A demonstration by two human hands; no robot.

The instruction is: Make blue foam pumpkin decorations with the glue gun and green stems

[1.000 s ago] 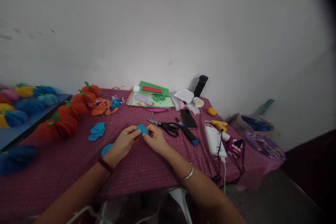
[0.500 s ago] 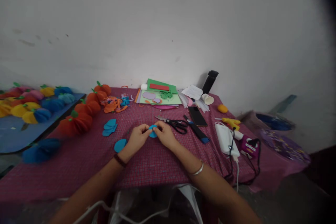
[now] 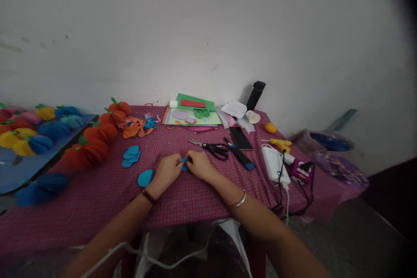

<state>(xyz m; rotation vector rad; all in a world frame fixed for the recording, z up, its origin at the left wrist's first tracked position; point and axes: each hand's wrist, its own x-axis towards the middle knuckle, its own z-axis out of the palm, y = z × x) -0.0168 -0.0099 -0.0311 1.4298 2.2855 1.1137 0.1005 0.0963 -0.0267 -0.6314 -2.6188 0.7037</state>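
My left hand (image 3: 167,171) and my right hand (image 3: 199,165) meet over the red checked tablecloth (image 3: 182,202), fingers pinched together on a small blue paper piece (image 3: 185,163) that is mostly hidden between them. A blue paper circle (image 3: 145,177) lies just left of my left wrist. A small stack of blue cutouts (image 3: 131,156) rests farther left. Black scissors (image 3: 211,148) lie just beyond my right hand.
Orange paper pumpkins (image 3: 85,152) line the table's left side, with blue and yellow ones (image 3: 31,139) on a blue surface beyond. Coloured paper sheets (image 3: 192,115), a phone (image 3: 240,137), a white power bank (image 3: 275,163), a yellow glue gun (image 3: 280,144) and a black bottle (image 3: 256,94) stand behind and right.
The blue piece, seen spread between my fingers before, is now folded small and nearly covered by both hands. The camera has shifted a little; the hands stay at the same spot on the cloth.
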